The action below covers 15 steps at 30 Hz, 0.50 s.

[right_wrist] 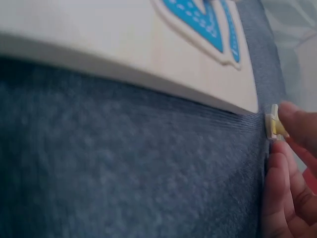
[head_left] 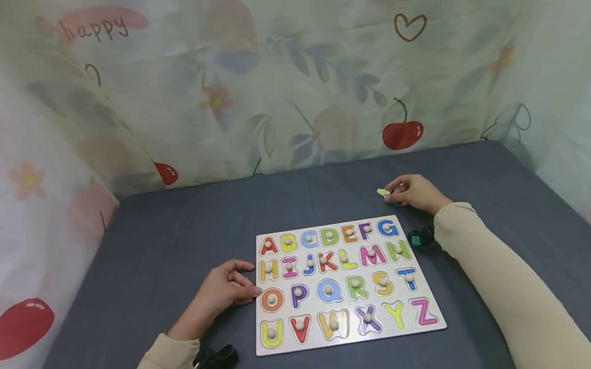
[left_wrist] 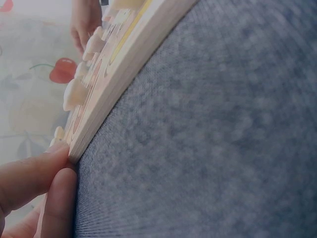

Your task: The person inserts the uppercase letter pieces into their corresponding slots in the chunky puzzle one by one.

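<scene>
A wooden alphabet puzzle board (head_left: 310, 306) lies flat on the table, its coloured letters mostly topped with pale round knobs. The Y (head_left: 394, 315) and Z (head_left: 424, 311) places show no knob. My left hand (head_left: 226, 288) rests at the board's left edge, thumb and fingertips touching it; the left wrist view shows the thumb (left_wrist: 54, 153) at the rim. Beyond the board's far right corner, my right hand (head_left: 413, 193) pinches a small yellow letter piece (head_left: 383, 192) between thumb and fingers. In the right wrist view that piece (right_wrist: 274, 121) appears edge-on, partly covered by fingers.
A dark grey cloth (head_left: 180, 235) covers the table. Black wrist devices sit by the left cuff (head_left: 217, 360) and the right cuff (head_left: 422, 236), the right one close to the board's edge. Patterned curtains (head_left: 273, 89) enclose the back and sides.
</scene>
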Available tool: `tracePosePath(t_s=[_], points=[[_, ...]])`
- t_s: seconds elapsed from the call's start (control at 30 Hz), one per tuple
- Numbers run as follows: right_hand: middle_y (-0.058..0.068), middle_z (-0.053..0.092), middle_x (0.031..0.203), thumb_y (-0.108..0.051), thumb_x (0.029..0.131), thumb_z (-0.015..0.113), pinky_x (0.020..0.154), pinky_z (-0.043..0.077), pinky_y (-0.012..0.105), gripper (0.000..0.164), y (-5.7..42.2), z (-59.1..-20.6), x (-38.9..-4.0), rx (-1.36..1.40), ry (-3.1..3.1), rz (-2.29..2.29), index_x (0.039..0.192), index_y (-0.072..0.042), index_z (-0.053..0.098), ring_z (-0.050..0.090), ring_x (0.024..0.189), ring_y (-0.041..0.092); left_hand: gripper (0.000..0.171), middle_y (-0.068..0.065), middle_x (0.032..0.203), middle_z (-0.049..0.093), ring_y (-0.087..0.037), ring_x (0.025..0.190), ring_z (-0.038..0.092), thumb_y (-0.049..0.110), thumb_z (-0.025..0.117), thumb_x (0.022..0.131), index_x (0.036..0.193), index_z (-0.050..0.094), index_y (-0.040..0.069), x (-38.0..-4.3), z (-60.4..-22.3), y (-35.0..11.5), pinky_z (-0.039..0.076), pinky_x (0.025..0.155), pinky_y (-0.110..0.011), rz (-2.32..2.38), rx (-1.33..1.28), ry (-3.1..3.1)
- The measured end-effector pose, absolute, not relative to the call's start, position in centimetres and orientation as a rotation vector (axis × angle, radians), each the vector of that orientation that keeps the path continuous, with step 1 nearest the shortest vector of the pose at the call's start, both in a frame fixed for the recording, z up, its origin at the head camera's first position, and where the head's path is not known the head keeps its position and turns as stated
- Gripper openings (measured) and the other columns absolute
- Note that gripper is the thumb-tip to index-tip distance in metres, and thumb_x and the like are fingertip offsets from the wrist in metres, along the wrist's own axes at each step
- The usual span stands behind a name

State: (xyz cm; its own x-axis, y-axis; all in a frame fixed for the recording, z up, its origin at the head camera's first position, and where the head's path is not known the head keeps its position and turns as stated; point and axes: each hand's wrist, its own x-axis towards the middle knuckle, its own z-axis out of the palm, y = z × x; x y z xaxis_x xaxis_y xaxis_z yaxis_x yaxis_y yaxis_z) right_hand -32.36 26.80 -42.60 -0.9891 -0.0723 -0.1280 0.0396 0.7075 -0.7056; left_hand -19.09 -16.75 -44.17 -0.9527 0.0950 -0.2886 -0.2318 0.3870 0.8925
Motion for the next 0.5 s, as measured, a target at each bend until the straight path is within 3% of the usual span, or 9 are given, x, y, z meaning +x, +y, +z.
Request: tracePosePath(t_s=[0.5], points=[[0.011,0.061,0.088,-0.02,0.086,0.066,0.064,0.048,0.027,0.02,25.8,-41.99,-32.02,0.075,2.861,-1.062,0.099,-0.005,0.065,0.057,0.075,0.02,0.055,-0.011,0.077,0.06,-0.018,0.065,0.062,0.008,0.083,0.066,0.114,0.056,0.006,-19.1,-44.2,-16.66,0.054,0.062,-0.031,1.583,-0.134,2.37]])
